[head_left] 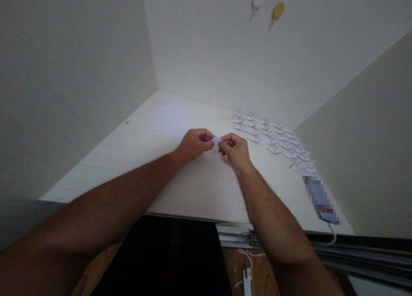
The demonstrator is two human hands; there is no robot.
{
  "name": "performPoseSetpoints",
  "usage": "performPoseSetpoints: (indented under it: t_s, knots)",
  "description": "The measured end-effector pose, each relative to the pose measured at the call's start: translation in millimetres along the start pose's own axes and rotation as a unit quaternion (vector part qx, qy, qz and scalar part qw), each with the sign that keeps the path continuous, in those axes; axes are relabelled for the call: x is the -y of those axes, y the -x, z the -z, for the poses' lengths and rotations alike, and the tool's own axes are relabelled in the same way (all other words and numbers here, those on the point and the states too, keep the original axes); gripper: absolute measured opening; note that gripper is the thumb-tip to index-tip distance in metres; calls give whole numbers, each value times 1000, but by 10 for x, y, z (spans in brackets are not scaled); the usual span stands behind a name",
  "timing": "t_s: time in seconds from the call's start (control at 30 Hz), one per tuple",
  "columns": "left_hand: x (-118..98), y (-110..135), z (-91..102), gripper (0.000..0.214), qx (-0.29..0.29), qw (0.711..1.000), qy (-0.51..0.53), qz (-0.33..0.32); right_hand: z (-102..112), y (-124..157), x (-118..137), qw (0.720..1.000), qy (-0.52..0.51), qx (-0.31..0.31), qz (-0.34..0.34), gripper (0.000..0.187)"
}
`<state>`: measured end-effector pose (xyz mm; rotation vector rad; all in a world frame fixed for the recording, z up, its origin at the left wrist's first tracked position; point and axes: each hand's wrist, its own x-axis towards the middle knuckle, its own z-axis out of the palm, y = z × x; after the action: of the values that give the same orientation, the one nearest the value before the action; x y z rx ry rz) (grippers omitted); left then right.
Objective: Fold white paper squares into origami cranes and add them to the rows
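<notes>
A small piece of pale folded paper (pixel 216 144) is pinched between both my hands above the middle of the white table (pixel 193 188). My left hand (pixel 194 143) grips its left side with curled fingers. My right hand (pixel 235 150) pinches its right edge. Rows of several finished paper cranes (pixel 273 139) lie on the table to the right of my hands. A stack of flat pale paper sheets (pixel 172 117) rests on the table beyond my left hand.
A blurred flat object with a cable (pixel 322 199) lies at the table's right front corner. Walls close the table in at the left, back and right. Two small hanging shapes, one yellow (pixel 277 11), show on the back wall.
</notes>
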<state>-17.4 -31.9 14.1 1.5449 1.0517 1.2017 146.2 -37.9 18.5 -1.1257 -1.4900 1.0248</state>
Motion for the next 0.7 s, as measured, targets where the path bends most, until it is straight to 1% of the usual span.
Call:
performPoseSetpoints:
  t_s: [0.2, 0.37, 0.7]
  knots:
    - [-54, 30, -35, 12, -2, 1000, 19, 13, -22, 14, -32, 1000, 7, 11, 12, 16]
    - [-65, 30, -55, 11, -23, 998, 51, 15, -21, -1, -41, 1000, -19, 0, 25, 18]
    - [-41, 25, -27, 16, 1, 989, 144, 36, 30, -21, -53, 996, -61, 10, 61, 10]
